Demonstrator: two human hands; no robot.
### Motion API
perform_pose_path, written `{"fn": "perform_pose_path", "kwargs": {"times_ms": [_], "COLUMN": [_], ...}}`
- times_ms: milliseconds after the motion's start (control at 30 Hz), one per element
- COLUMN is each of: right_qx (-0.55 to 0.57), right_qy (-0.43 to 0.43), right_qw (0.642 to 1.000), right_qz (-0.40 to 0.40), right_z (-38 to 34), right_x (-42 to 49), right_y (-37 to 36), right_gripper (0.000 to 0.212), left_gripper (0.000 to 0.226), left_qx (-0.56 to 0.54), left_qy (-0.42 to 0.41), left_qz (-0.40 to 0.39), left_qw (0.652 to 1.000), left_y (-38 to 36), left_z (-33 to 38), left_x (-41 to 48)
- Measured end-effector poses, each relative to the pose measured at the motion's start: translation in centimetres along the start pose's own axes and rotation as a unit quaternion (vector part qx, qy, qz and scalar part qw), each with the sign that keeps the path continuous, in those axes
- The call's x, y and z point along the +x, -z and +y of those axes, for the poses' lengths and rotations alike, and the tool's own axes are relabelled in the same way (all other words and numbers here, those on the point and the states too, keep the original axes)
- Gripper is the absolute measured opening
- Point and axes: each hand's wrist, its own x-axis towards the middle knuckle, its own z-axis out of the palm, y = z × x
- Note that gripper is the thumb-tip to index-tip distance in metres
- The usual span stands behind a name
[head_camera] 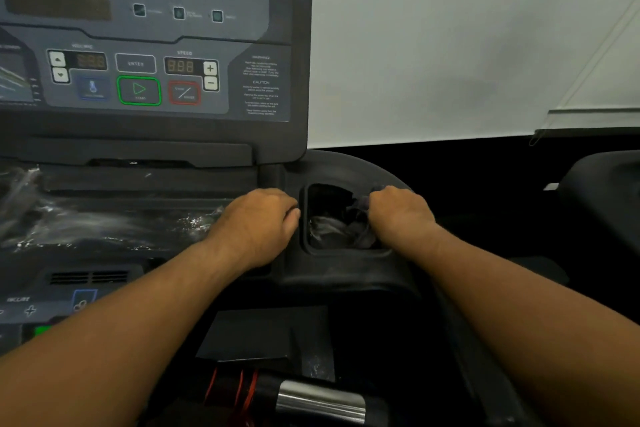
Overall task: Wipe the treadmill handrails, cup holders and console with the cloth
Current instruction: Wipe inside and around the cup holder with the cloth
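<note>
The treadmill console [149, 45] fills the upper left, with lit speed digits and green and red buttons. Right of it lies a black square cup holder [325, 198]. My right hand [398, 215] grips a dark grey cloth [353, 222] and presses it into the cup holder's right side. My left hand [259, 222] rests fingers curled on the black ledge just left of the cup holder, holding nothing. A curved black handrail [367, 166] runs behind the cup holder.
Wet streaks shine on the tray ledge [104, 218] below the console. A chrome and black grip bar [318, 399] lies at the bottom centre. A white wall [450, 45] stands to the right. Another dark machine [602, 191] sits at far right.
</note>
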Motion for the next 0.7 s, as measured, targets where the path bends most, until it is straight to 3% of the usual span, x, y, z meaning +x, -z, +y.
{"fn": "perform_pose_path", "kwargs": {"times_ms": [133, 267, 333, 433, 533, 600, 700], "right_qx": [0.011, 0.179, 0.209, 0.220, 0.367, 0.431, 0.399], "right_qy": [0.018, 0.010, -0.010, -0.058, -0.106, -0.094, -0.045], "right_qw": [0.999, 0.980, 0.973, 0.973, 0.924, 0.897, 0.913], "right_qz": [-0.038, 0.083, 0.096, 0.048, 0.022, -0.019, -0.076], "right_z": [1.9, 1.9, -0.3, -3.9, -6.2, -7.1, -7.1], "right_x": [-1.1, -0.3, 0.3, 1.3, 2.6, 3.6, 4.4], "right_y": [2.4, 4.2, 3.2, -0.6, -2.9, -3.5, -4.2], "right_gripper": [0.027, 0.033, 0.033, 0.030, 0.021, 0.017, 0.025], "left_gripper": [0.028, 0.030, 0.031, 0.028, 0.025, 0.019, 0.014], "left_qx": [-0.001, -0.016, -0.003, 0.012, 0.006, -0.011, -0.026], "left_qy": [-0.006, 0.014, 0.030, 0.052, 0.061, 0.077, 0.097], "left_qz": [-0.006, 0.008, 0.011, -0.011, -0.039, -0.061, -0.093], "left_qw": [1.000, 1.000, 0.999, 0.999, 0.997, 0.995, 0.991], "left_y": [-0.1, -0.1, -0.4, -1.4, -2.2, -2.6, -2.8], "left_z": [0.8, 1.0, 1.0, 1.2, 1.5, 1.5, 1.3], "left_x": [0.8, 1.8, 2.4, 2.9, 3.4, 3.9, 4.4]}}
